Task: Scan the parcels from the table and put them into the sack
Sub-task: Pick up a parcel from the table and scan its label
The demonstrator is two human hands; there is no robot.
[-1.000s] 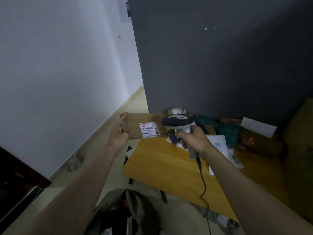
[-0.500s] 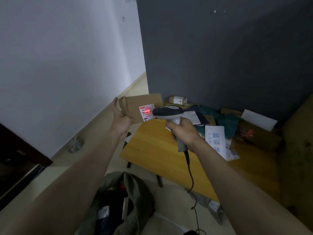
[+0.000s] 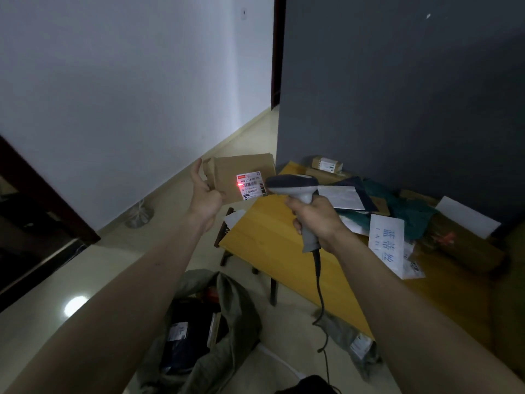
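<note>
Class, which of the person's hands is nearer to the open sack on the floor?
Hard to call; if either, the left. The left hand holds the box above the sack; the right hand grips the scanner over the table.

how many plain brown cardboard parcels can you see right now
3: one cardboard parcel held up in the left hand, a small box at the table's far edge by the wall, a long box at right. Others may be buried.

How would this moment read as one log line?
step: scanning | left hand: holds cardboard parcel | right hand: aims scanner | red dot on label
</note>
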